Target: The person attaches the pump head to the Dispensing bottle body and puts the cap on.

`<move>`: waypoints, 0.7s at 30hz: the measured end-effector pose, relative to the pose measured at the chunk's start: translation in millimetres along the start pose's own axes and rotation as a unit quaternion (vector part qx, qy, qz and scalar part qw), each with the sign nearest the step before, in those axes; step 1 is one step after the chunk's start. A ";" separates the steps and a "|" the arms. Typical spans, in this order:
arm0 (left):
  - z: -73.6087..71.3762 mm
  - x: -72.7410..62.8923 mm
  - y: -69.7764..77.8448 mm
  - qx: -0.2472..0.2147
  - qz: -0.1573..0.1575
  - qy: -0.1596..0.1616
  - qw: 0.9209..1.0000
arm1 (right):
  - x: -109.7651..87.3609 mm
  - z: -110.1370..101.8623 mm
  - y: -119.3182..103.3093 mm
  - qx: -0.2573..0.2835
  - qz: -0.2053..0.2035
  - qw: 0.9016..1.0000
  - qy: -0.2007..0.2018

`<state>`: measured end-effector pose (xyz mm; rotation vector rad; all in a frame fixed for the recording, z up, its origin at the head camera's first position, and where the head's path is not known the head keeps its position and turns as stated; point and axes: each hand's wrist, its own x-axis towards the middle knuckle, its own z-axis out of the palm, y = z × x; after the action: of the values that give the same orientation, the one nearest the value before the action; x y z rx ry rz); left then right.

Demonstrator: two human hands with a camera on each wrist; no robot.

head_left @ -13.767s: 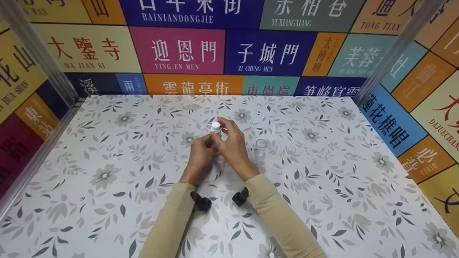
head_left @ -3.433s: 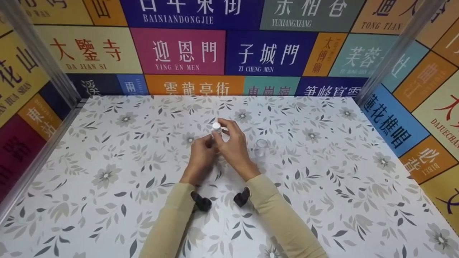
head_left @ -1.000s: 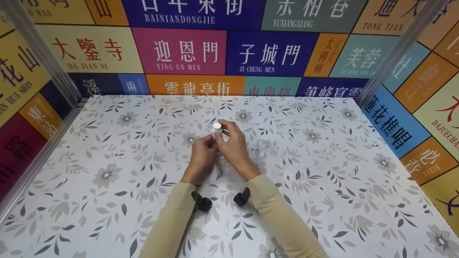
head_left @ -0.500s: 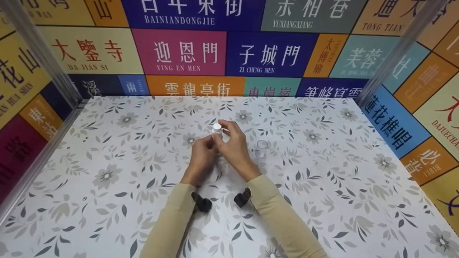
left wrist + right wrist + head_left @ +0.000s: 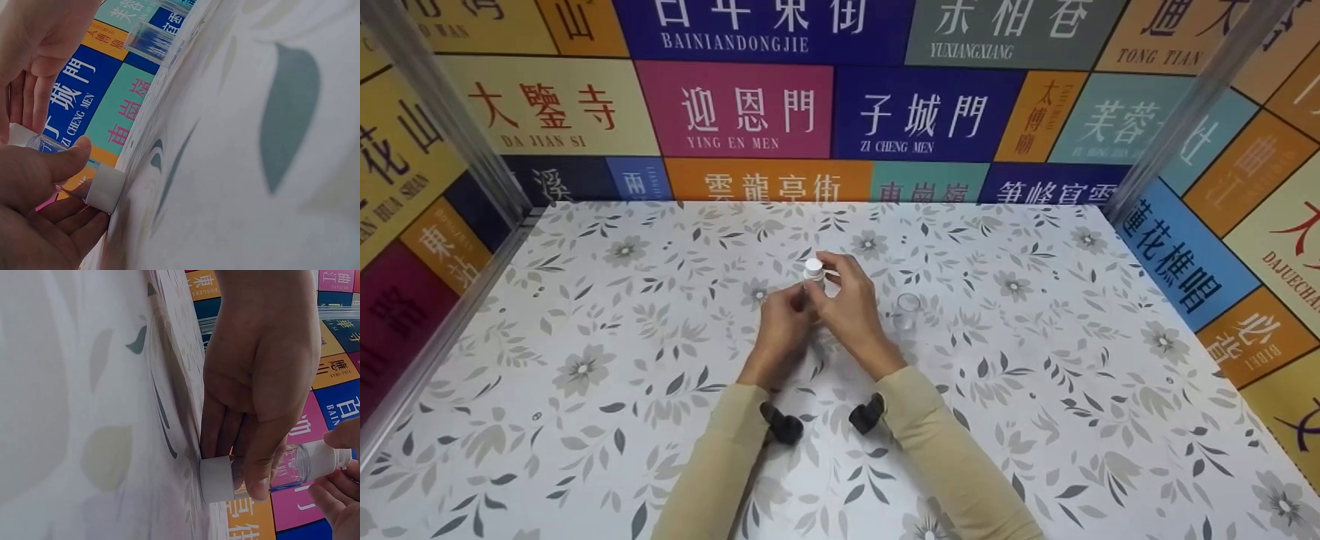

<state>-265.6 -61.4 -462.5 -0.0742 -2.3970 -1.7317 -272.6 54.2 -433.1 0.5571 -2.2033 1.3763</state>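
Left hand (image 5: 784, 322) gripped the upright bottle (image 5: 291, 466) near its base (image 5: 216, 479), and the right hand (image 5: 846, 300) pinched its top (image 5: 814, 265). If the left grip slackened, a twist or push above might spin the bottle or tip it. A careless rightward sweep could topple the clear cup (image 5: 907, 318), right of the bottle on the worktop (image 5: 532, 450).

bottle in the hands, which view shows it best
The right wrist view: the bottle appears side-on, both white ends and some clear body showing. The left wrist view shows its lower white end, much else covered; the head view, mainly its white top.
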 end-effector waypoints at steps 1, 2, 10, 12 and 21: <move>0.0 -0.3 0.4 -0.002 -0.002 0.000 1.000 | 0.0 0.2 0.3 -0.003 0.000 1.000 0.001; -0.2 -0.5 0.7 -0.002 -0.002 0.001 1.000 | 0.0 0.4 0.5 -0.003 -0.001 1.000 0.001; -0.1 -0.4 1.0 -0.002 -0.002 0.002 1.000 | -1.0 1.4 -0.8 -0.007 -0.009 1.000 0.007; -0.2 -0.5 0.8 -0.002 -0.007 0.000 1.000 | -1.1 1.1 -1.7 -0.013 -0.003 1.000 0.009; -1.0 -0.6 1.2 0.028 -0.004 -0.002 1.000 | -1.1 1.0 -0.3 0.009 0.008 1.000 -0.010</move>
<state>-264.7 -62.0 -461.2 -0.0615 -2.4503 -1.6667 -271.8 53.2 -433.9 0.5630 -2.2192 1.4055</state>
